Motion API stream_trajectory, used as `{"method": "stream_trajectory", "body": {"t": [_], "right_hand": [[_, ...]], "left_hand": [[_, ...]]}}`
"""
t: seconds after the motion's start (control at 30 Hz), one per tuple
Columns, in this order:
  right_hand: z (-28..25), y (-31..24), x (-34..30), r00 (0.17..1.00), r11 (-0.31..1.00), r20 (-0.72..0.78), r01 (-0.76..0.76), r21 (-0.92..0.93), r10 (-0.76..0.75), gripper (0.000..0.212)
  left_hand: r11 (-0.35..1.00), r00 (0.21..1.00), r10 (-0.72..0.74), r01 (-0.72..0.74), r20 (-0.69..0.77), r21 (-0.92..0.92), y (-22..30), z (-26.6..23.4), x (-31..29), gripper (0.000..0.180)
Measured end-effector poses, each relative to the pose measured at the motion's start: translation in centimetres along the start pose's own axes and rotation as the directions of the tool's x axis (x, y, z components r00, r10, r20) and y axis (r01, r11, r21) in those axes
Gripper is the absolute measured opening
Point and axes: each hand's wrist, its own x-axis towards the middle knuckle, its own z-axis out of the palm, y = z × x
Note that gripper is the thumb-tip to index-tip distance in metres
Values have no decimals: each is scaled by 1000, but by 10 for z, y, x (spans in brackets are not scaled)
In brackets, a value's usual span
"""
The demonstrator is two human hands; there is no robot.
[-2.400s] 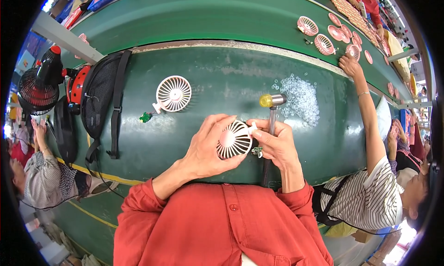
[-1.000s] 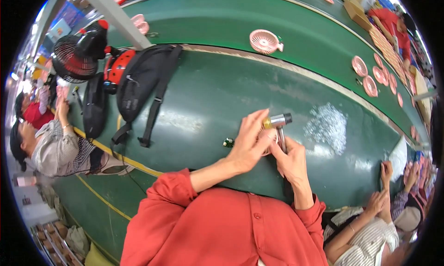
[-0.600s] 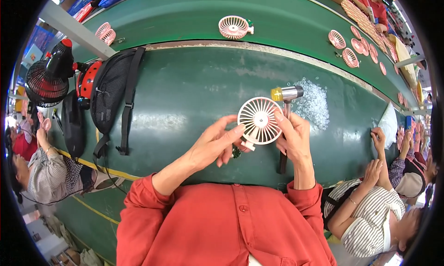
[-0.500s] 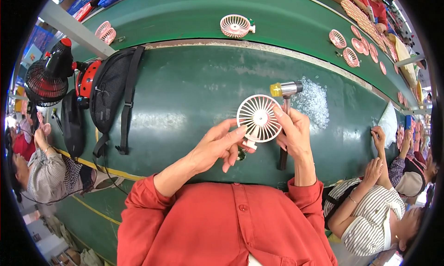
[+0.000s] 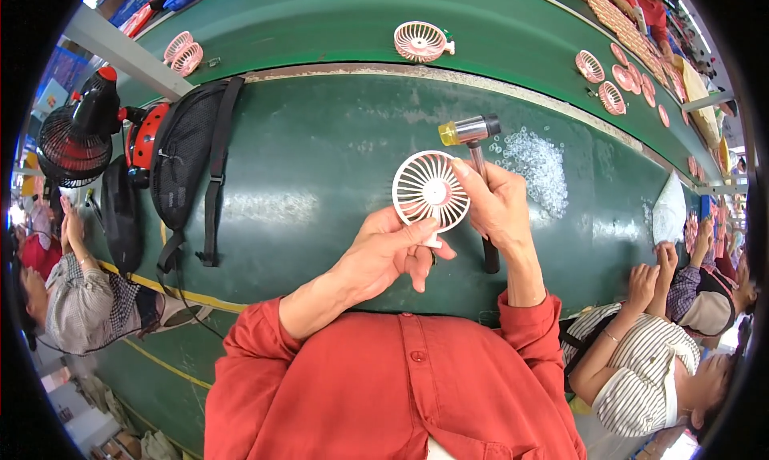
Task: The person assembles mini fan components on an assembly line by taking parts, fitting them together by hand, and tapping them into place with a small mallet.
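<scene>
A round white fan grille (image 5: 407, 176) with radial ribs, a small pink part at its hub and a short stem, is held up over the bench. My left hand (image 5: 372, 252) grips its lower left rim, thumb on the front near the stem. My right hand (image 5: 506, 208) pinches its right rim with the thumb. That same hand has its fingers round a two-faced mallet (image 5: 481, 128), whose yellow face points left, its dark handle end showing below the palm. Part of the stem is behind my left fingers.
Small clear rings (image 5: 533, 176) lie heaped on the green bench (image 5: 320, 140), right of the mallet. Left are a black bag (image 5: 188, 156) and a desk fan (image 5: 80, 140). Beyond, a green belt (image 5: 320, 36) carries pink fan parts (image 5: 420, 41). Co-workers sit on both sides.
Both hands and the grille have shifted slightly left and up. The mallet has moved left and tilted with my right hand. A co-worker's hands at the right have drawn closer together.
</scene>
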Motion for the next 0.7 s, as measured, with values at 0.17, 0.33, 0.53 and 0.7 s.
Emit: {"method": "stream_trajectory", "body": {"t": [0.17, 0.33, 0.53, 0.7], "right_hand": [[10, 9, -24, 995, 987, -42, 82, -138, -89, 31], [26, 20, -48, 999, 999, 39, 0, 50, -2, 33], [22, 15, -53, 992, 963, 123, -51, 265, 19, 34], [11, 2, -56, 995, 949, 67, 94, -302, -77, 29]], "left_hand": [[995, 996, 69, -73, -62, -74, 4, -2, 2, 26], [989, 987, 100, -113, -129, -99, 3, -3, 4, 27], [983, 983, 123, -139, -133, -119, 1, -7, 8, 26], [978, 966, 205, -210, -157, -18, -1, -8, 9, 27]]}}
